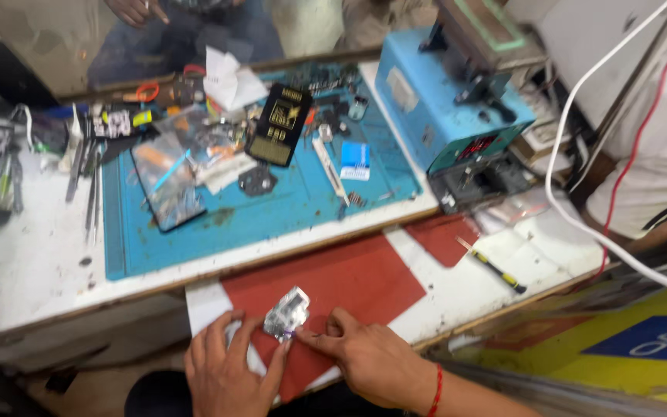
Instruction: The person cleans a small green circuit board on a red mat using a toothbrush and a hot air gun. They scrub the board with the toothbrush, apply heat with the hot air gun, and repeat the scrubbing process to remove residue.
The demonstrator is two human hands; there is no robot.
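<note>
My left hand and my right hand meet at the front of a red and white board. Between their fingertips they pinch a small crinkled clear plastic packet, tilted up off the board. My right wrist wears a red thread band. A dark phone with a reflective screen lies flat on the blue work mat further back, well apart from both hands.
A black and gold box, a small blue card, tweezers and small parts lie on and beside the mat. A blue machine stands at the right. A yellow-handled screwdriver lies right of the board. White cable loops at right. Another person sits behind.
</note>
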